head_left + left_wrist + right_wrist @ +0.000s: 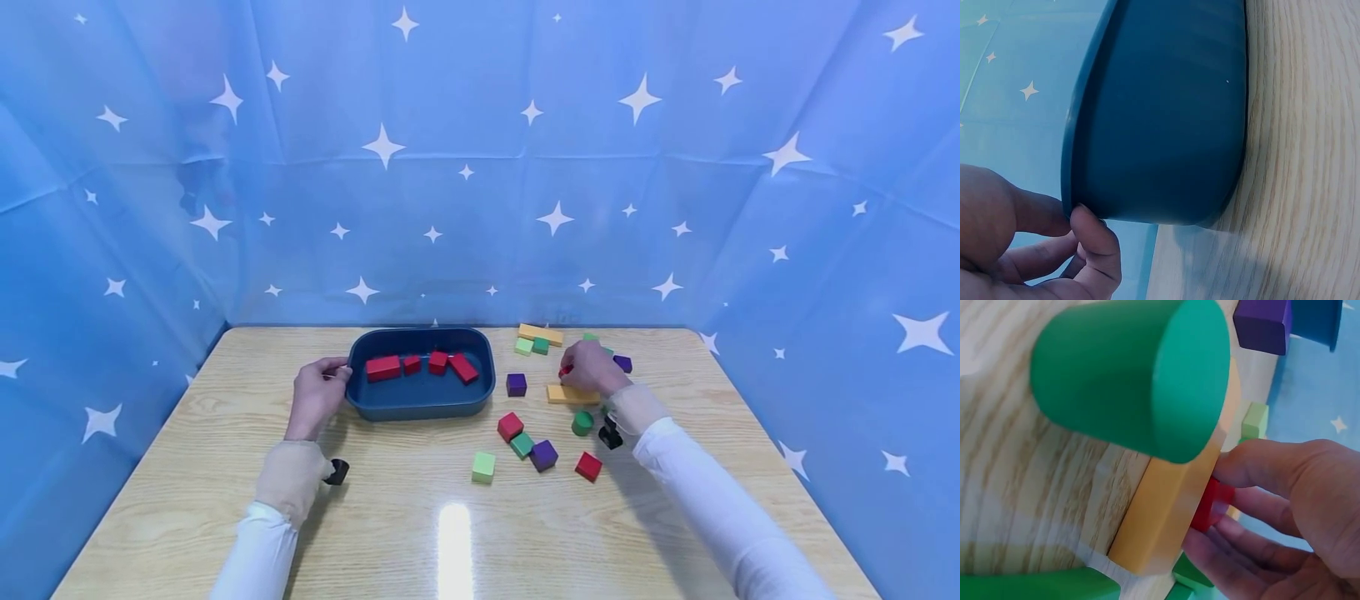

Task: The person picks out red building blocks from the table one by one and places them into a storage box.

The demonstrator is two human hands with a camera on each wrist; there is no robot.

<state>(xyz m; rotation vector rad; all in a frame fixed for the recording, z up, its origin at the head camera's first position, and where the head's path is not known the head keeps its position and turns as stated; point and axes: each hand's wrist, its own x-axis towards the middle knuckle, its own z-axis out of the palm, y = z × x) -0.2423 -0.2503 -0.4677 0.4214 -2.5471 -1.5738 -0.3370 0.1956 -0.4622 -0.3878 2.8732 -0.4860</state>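
Red block [1210, 505] sits in the grip of the right hand [590, 367], pinched between thumb and fingers, which stand only as far apart as the block keeps them. It is just beyond a yellow-orange plank [573, 395]; whether the two touch, I cannot tell. Its visible faces are flat, plain and bright red, the rest hidden by fingers. Nearer the wrist stands a green cylinder [582, 423]. Well to the left, the left hand [319, 396] pinches the end rim of a dark blue tray [420, 412], with four red blocks [383, 368] inside. Between the arms lie a light green block [483, 467] and a purple block [543, 455]. Pale wood grain covers the table [375, 533]; blue curtains [465, 217] with white stars hang behind and on both sides.
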